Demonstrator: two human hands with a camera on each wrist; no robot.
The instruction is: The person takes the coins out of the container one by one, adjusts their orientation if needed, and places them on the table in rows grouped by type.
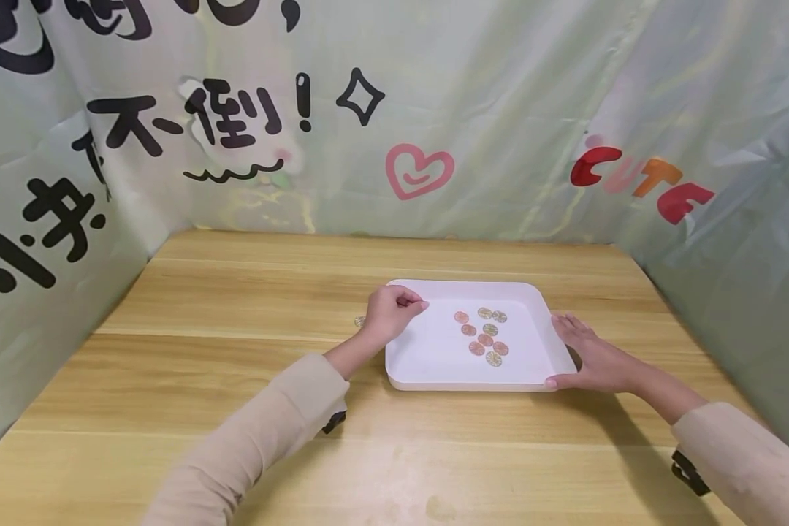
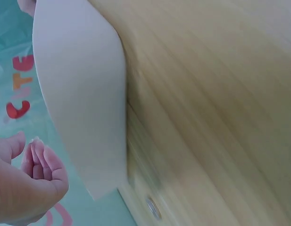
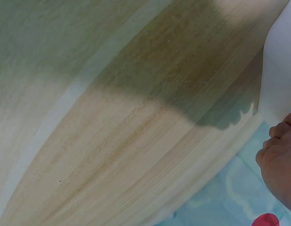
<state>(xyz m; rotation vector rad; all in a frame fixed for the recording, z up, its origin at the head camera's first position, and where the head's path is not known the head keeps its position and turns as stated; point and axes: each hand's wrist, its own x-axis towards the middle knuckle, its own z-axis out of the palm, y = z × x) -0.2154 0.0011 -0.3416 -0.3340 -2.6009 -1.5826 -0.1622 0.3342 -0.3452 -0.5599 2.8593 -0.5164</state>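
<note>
A white rectangular tray [image 1: 546, 365] sits on the wooden table. Several coins, coppery and gold-coloured ones [image 1: 493, 359], lie flat on its floor. My left hand [image 1: 394, 310] hovers over the tray's left rim, fingers curled and thumb near the fingertips. No object shows between them, though a small one could be hidden. Spread along the tray's right side is my right hand [image 1: 595, 358], its thumb at the front right corner and its fingers against the right rim. Another coin [image 2: 153, 207] lies on the table just left of the tray, partly behind the left wrist in the head view.
The wooden table [image 1: 237, 285] extends around the tray on all sides. Pale printed cloth [image 1: 500, 88] hangs behind it and along both sides, with black lettering, a pink heart and the word CUTE. Dark bands show at both sleeves.
</note>
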